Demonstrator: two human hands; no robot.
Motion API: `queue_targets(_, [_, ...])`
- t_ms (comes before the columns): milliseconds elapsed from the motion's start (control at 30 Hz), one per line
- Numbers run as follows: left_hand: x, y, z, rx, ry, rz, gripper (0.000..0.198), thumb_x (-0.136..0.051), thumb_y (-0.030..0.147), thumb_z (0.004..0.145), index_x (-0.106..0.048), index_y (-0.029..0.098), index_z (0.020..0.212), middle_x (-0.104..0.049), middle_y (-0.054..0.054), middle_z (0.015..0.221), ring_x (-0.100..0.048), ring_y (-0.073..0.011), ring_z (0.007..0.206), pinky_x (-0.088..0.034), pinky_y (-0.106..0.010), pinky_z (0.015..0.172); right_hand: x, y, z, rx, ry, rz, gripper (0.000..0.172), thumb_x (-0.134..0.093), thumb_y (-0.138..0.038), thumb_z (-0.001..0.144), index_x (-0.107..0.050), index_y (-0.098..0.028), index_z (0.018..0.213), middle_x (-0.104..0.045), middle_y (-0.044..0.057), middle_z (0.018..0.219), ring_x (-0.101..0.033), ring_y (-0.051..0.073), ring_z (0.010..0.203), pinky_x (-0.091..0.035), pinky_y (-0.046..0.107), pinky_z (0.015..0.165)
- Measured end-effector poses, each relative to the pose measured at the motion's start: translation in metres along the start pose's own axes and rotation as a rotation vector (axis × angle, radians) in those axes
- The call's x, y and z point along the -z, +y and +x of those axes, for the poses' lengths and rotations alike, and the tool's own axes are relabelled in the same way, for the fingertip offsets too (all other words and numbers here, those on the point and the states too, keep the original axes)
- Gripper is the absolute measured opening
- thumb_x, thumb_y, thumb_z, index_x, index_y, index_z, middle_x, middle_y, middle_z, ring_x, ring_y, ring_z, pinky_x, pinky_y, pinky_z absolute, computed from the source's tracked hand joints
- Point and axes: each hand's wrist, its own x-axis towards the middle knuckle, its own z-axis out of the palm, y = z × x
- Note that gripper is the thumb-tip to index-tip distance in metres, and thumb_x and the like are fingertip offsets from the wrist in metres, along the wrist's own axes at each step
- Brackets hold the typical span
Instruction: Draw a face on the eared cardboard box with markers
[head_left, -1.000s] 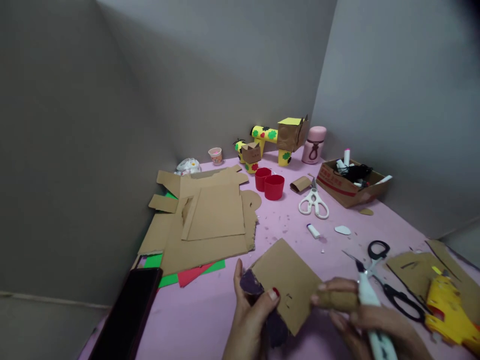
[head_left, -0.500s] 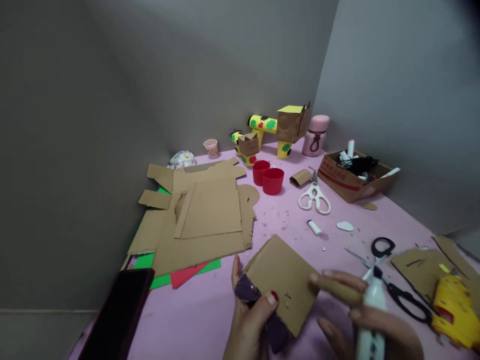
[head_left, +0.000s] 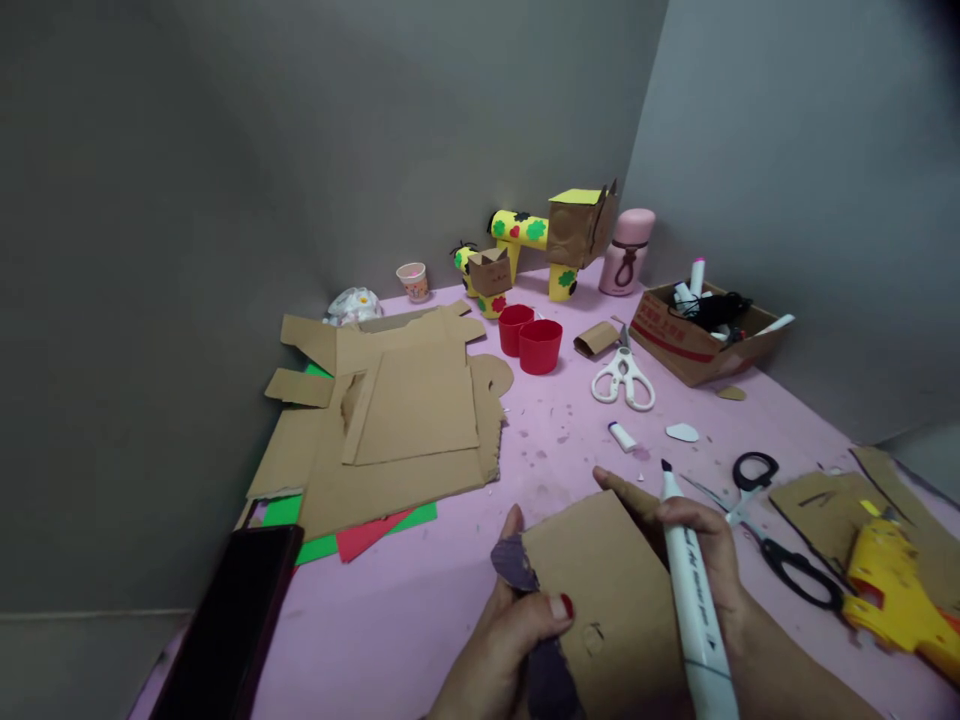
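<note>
Cardboard box sits between both hands; purple flaps on the left-hand side, small drawn loop on the near face. Left hand grips the flap side, thumb on that face. Right hand holds an uncapped white marker, dark tip up; forefinger runs behind the box edge, can't tell if touching. Black-handled scissors just right of right hand, yellow glue gun further right. Phone left of left hand.
</note>
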Motion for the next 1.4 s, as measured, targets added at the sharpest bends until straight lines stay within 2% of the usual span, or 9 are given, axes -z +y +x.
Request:
queue_targets(100, [-0.007,0.009,-0.005,0.046,-0.023,-0.131,0.128,-0.081,0.026,0.057,0.009,0.025,0.149,-0.049,-0.012,0.143,-0.049,-0.0349,0.127,-0.038,-0.045,0.103,0.004,-0.001,-0.003,0.095,-0.076,-0.015,0.087,-0.088,-0.054,0.021,-0.043,-0.034,0.093,-0.063,0.007,0.124,-0.059,0.040,0.111,-0.049,0.050,0.087])
queue_targets(267, [-0.014,0.023,-0.015,0.050,-0.099,-0.133,0.123,-0.079,0.014,0.059,0.005,0.032,0.148,-0.049,-0.008,0.140,-0.040,-0.0312,0.133,-0.029,-0.041,0.109,0.018,-0.009,0.002,0.223,-0.350,-0.196,0.099,-0.095,-0.029,0.029,-0.043,-0.036,0.113,-0.052,0.008,0.139,-0.054,0.041,0.120,-0.051,0.049,0.089])
queue_targets(433, [-0.013,0.025,-0.019,0.074,-0.139,-0.073,0.115,-0.075,0.011,0.063,-0.001,0.036,0.148,-0.045,-0.007,0.142,-0.037,-0.0323,0.134,-0.027,-0.044,0.109,0.025,-0.007,0.004,0.323,-0.461,-0.260,0.105,-0.093,-0.022,0.036,-0.039,-0.041,0.124,-0.048,0.005,0.143,-0.051,0.042,0.123,-0.052,0.051,0.089])
queue_targets(567, [-0.015,0.026,-0.019,0.076,-0.136,-0.071,0.117,-0.075,0.010,0.063,0.002,0.034,0.148,-0.045,-0.008,0.142,-0.040,-0.0312,0.132,-0.026,-0.043,0.110,0.022,-0.009,0.002,0.359,-0.476,-0.284,0.102,-0.094,-0.026,0.040,-0.038,-0.039,0.125,-0.045,0.007,0.145,-0.052,0.042,0.122,-0.054,0.051,0.088])
queue_targets(733, [-0.016,0.027,-0.019,0.064,-0.156,-0.070,0.119,-0.076,0.010,0.062,0.004,0.036,0.147,-0.045,-0.007,0.141,-0.044,-0.0303,0.130,-0.028,-0.043,0.108,0.020,-0.012,0.001,0.380,-0.551,-0.282,0.084,-0.084,-0.045,0.061,-0.031,-0.040,0.126,-0.035,0.007,0.147,-0.052,0.031,0.125,-0.052,0.040,0.095])
queue_targets(867, [-0.017,0.026,-0.020,0.088,-0.110,-0.090,0.119,-0.073,0.008,0.064,0.007,0.037,0.147,-0.042,-0.008,0.143,-0.043,-0.0292,0.130,-0.029,-0.042,0.108,0.021,-0.011,0.002,0.360,-0.586,-0.298,0.081,-0.077,-0.054,0.068,-0.026,-0.038,0.128,-0.028,0.010,0.149,-0.045,0.030,0.131,-0.049,0.038,0.097])
queue_targets(1067, [-0.018,0.026,-0.021,0.054,-0.114,-0.148,0.116,-0.073,0.010,0.061,0.001,0.035,0.148,-0.041,-0.007,0.145,-0.040,-0.0313,0.133,-0.027,-0.042,0.109,0.023,-0.006,0.001,0.322,-0.612,-0.257,0.091,-0.082,-0.049,0.064,-0.021,-0.038,0.130,-0.021,0.012,0.151,-0.038,0.031,0.135,-0.050,0.036,0.095])
queue_targets(1233, [-0.017,0.025,-0.021,0.060,-0.070,-0.195,0.107,-0.064,0.008,0.067,0.002,0.035,0.148,-0.043,-0.004,0.144,-0.037,-0.0270,0.135,-0.026,-0.038,0.110,0.025,0.000,0.001,0.306,-0.595,-0.240,0.094,-0.084,-0.047,0.061,-0.021,-0.037,0.130,-0.020,0.012,0.152,-0.035,0.030,0.136,-0.040,0.039,0.104])
queue_targets(1400, [-0.019,0.026,-0.022,0.039,-0.095,-0.172,0.117,-0.067,0.007,0.064,0.011,0.035,0.146,-0.041,-0.005,0.145,-0.041,-0.0285,0.132,-0.029,-0.038,0.108,0.025,0.000,0.001,0.301,-0.592,-0.238,0.094,-0.084,-0.048,0.060,-0.023,-0.038,0.129,-0.022,0.011,0.151,-0.036,0.028,0.136,-0.041,0.037,0.103])
